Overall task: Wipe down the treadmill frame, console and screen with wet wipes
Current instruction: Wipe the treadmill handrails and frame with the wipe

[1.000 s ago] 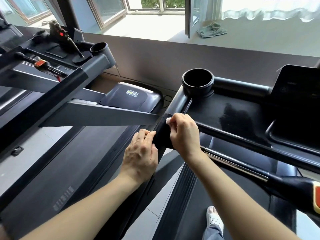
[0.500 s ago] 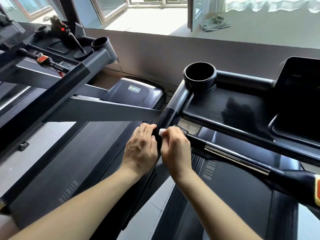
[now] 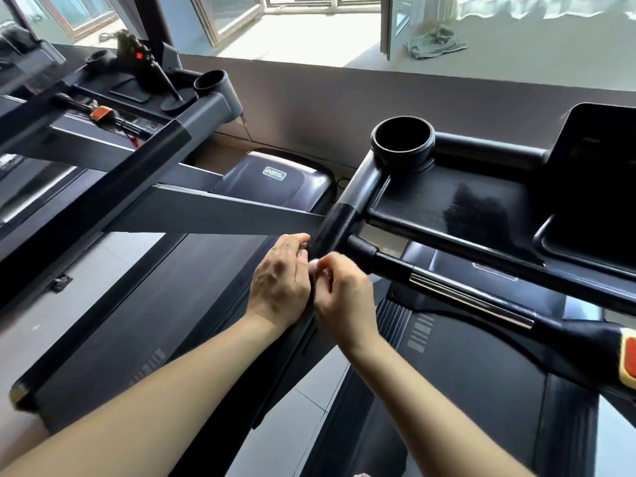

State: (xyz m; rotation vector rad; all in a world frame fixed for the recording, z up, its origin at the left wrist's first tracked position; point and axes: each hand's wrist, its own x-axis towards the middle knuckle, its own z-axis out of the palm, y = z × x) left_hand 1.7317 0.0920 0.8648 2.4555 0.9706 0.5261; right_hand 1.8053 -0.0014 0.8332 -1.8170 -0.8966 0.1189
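Left hand (image 3: 280, 280) fingers curl round the black tubular treadmill handrail (image 3: 339, 218), below the round black cup holder (image 3: 401, 160). Right hand (image 3: 344, 294) fingers, curled, pinch a small white wet wipe (image 3: 314, 266), mostly hidden, against that rail.

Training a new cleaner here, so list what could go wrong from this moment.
The wet wipe is bunched tiny in the right hand, so it may skip the joint on the side rail that the left hand grips. Wiping on along the crossbar could bump the red control. The glossy tray already shows streaks; more may dry on.
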